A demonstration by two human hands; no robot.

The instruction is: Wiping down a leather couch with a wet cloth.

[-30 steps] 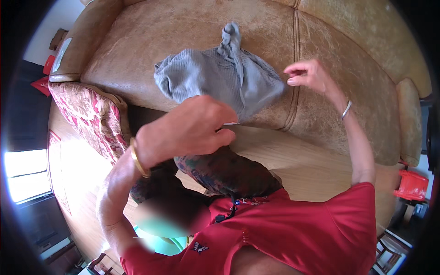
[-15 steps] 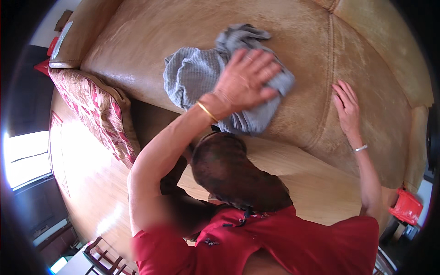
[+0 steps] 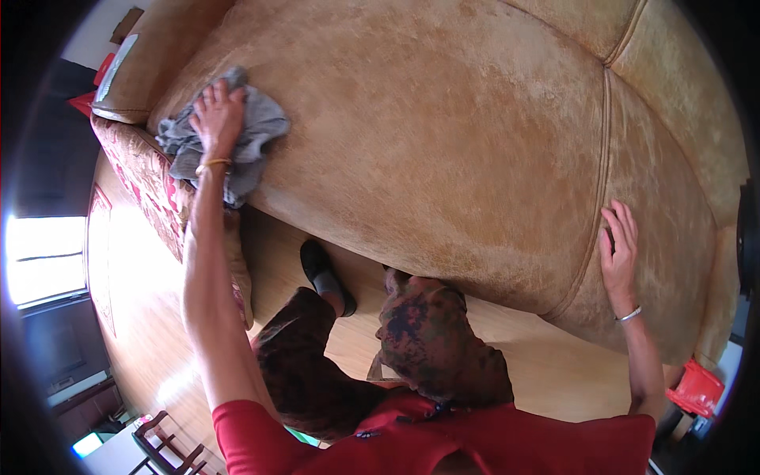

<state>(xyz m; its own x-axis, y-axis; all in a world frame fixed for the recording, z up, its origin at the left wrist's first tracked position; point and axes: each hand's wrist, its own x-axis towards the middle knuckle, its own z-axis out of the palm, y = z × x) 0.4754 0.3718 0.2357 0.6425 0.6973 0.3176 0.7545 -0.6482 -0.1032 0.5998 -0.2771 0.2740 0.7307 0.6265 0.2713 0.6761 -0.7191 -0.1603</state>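
Here's the left hand [image 3: 219,120], palm down on the crumpled cloth [image 3: 265,123], fingers slightly apart and laid over it rather than clamped, at the sofa's [image 3: 419,142] left end, near the armrest [image 3: 131,75] and beside the cushion [image 3: 142,174]! Far across, the right hand [image 3: 620,249] is by the seam [image 3: 606,142], fingers loosely bent, thumb apart.
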